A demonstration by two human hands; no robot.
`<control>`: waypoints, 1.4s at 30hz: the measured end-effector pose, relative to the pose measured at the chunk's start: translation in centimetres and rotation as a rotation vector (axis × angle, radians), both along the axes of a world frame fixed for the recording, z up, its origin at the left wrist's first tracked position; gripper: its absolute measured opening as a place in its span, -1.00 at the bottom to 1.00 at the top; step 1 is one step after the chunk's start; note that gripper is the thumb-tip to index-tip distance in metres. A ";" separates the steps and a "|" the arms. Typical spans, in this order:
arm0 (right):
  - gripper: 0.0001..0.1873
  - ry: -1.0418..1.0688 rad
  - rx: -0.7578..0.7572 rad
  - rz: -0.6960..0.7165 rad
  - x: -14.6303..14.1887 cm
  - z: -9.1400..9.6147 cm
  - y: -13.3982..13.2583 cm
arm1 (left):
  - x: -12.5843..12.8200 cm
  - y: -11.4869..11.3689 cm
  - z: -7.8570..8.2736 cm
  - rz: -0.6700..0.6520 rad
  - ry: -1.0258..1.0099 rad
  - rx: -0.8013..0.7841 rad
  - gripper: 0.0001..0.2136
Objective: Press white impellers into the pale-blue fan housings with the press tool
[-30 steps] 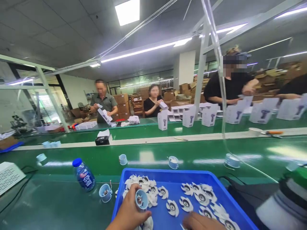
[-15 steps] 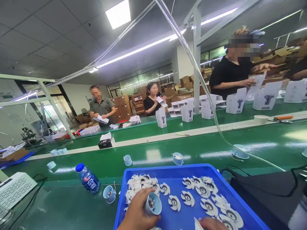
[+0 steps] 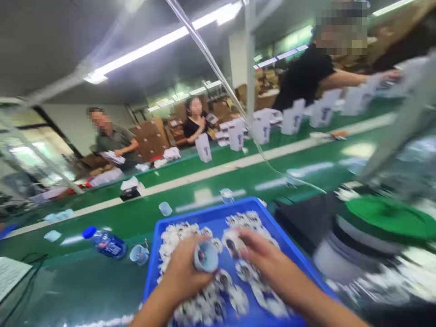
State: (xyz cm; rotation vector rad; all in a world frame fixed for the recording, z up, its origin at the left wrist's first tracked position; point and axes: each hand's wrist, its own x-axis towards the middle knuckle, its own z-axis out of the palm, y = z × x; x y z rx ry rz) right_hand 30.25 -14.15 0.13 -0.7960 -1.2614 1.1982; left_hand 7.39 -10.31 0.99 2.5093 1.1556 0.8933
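Observation:
My left hand (image 3: 185,265) is wrapped round a light blue plastic cup-shaped housing (image 3: 207,258), its open end facing me, with small parts inside too blurred to name. Between the fingers of my right hand (image 3: 262,254) is a white fan wheel (image 3: 231,243), held just right of the housing and apart from it. Both hands are above a blue tray (image 3: 272,215). White fan wheels (image 3: 175,238) lie heaped at the tray's left, and more wheels (image 3: 243,220) lie at its far right and under my hands.
Left of the tray are another blue housing (image 3: 139,255) and a blue-capped bottle (image 3: 109,244). More housings (image 3: 165,209) stand on the green belt (image 3: 190,227). A green-lidded bucket (image 3: 388,220) is at right. Across the belt, co-workers handle white boxes (image 3: 236,136).
My view has swung right. My right hand has come up from the tray's near side with a fan wheel, closer to the housing. My left hand still holds the housing.

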 end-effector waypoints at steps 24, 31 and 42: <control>-0.73 -0.752 0.459 -0.254 0.1 2.7 -2.6 | 3.4 -2.7 1.4 0.008 0.096 0.323 -0.64; -0.79 -0.884 0.608 -0.285 -1.4 3.2 -3.0 | 3.2 -3.4 1.8 0.055 0.107 0.347 -0.66; -0.96 -0.874 0.371 -0.228 -0.6 2.6 -3.0 | 4.4 -3.9 0.5 -0.018 -0.007 0.383 -0.65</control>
